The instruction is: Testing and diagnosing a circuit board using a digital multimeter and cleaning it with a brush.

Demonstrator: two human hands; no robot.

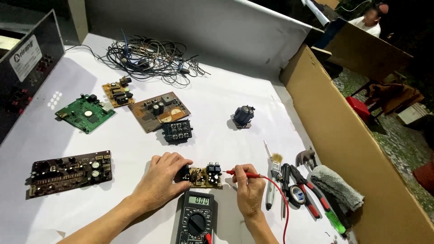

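My left hand (159, 183) holds down the left end of a small brown circuit board (204, 176) with black parts on the white table. My right hand (248, 187) pinches a red multimeter probe (242, 173), whose tip points at the right edge of that board. A red lead (280, 199) runs from the probe down past my wrist. Just below the board lies a black multimeter (195, 218) with a lit display and a round dial.
Other boards lie about: a dark long one (68, 172), a green one (85, 113), two brown ones (158, 110), a black button block (177, 131). A wire tangle (149, 58) sits at the back. Brush, pliers, tape and a grey cloth (337, 185) are at right beside a cardboard wall (357, 149).
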